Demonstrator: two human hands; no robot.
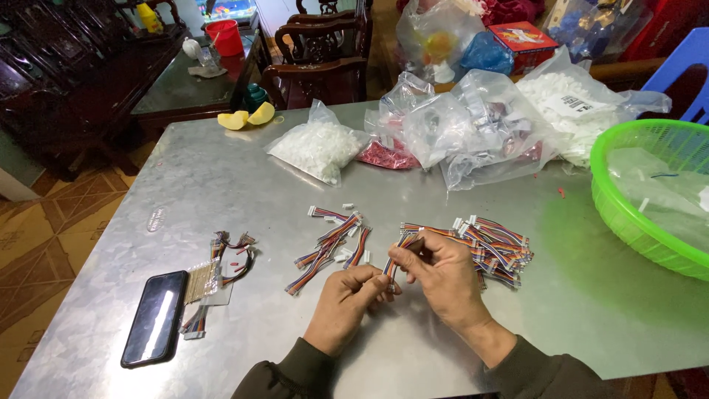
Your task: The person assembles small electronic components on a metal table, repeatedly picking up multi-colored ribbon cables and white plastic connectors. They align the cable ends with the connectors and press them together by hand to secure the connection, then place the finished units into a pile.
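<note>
Both hands meet low over the dull grey metal desk (221, 177); the left hand (347, 299) and right hand (439, 277) each close their grip on one short rainbow-coloured ribbon cable (391, 264), pinched between fingertips; its thin wires look limp, so a hard tug could likely pull them from the small white plug; just beyond lie two loose heaps of similar cables (332, 247); farther off, clear plastic bags (458, 129).

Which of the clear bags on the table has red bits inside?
The small bag between the bag of white parts and the big crumpled bags; it alone is filled with red.
</note>
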